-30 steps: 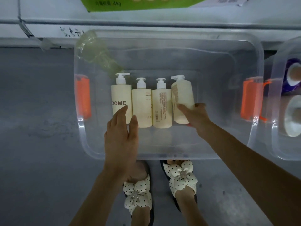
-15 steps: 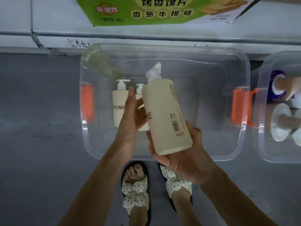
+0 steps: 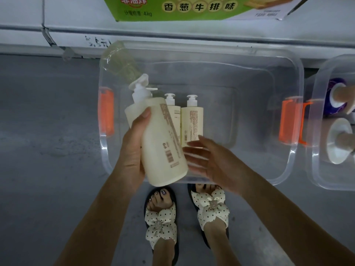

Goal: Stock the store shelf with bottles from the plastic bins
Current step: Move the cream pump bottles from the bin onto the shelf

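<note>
A clear plastic bin (image 3: 292, 120) with orange handles stands on the floor below me. My left hand (image 3: 132, 148) grips a cream pump bottle (image 3: 159, 143) and holds it tilted above the bin's near left part. My right hand (image 3: 207, 160) is beside the bottle's lower end with its fingers spread, holding nothing. Two more cream pump bottles (image 3: 192, 121) lie on the bin's bottom behind the held one; a third is mostly hidden by it.
A second clear bin (image 3: 315, 169) at the right holds purple and white bottles. A white shelf base (image 3: 192, 37) runs along the top, with a green carton (image 3: 172, 8) on it. My feet in dotted sandals (image 3: 209, 206) stand just before the bin.
The bottle passed from my right hand to my left hand. My right hand let go and moved right with its fingers spread.
</note>
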A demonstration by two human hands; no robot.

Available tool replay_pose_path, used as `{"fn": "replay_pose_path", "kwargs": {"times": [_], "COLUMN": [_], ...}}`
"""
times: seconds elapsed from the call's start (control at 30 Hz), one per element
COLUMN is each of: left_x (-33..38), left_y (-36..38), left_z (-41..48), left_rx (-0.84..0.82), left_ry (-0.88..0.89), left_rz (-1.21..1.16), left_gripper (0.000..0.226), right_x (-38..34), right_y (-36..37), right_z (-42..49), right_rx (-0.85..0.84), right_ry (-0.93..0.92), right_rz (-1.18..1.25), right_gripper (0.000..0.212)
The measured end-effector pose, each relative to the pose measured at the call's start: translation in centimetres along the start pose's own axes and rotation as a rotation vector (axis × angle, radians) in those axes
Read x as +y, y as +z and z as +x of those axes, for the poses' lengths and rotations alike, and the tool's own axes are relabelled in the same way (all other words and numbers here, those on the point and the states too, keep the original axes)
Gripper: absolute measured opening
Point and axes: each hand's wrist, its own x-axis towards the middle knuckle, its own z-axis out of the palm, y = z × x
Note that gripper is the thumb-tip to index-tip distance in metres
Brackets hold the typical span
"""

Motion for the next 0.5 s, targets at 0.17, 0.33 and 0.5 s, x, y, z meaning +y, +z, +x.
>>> {"fn": "replay_pose_path", "kwargs": {"times": [0.17, 0.33, 0.5], "left_x": [-0.5, -1.3, -2.3], "left_y": [-0.7, -1.3, -1.8], "left_z": [-0.1, 0.1, 0.6], "left_rx": [0.009, -0.041, -0.040], "left_ry": [0.006, -0.018, -0.065], "left_rz": [-0.100, -0.136, -0.151], "left_gripper": [0.040, 0.039, 0.044], "right_x": [-2.0, -1.8, -2.4], "right_y": [-0.2, 0.6, 0.6], "right_z": [3.7, 8.8, 12.4], "right_rx": [0.412, 0.517, 0.571], "right_ry": [-0.221, -0.224, -0.137], "right_rz": [-0.302, -0.595, -0.540], "right_gripper": [0.007, 0.047, 0.062]}}
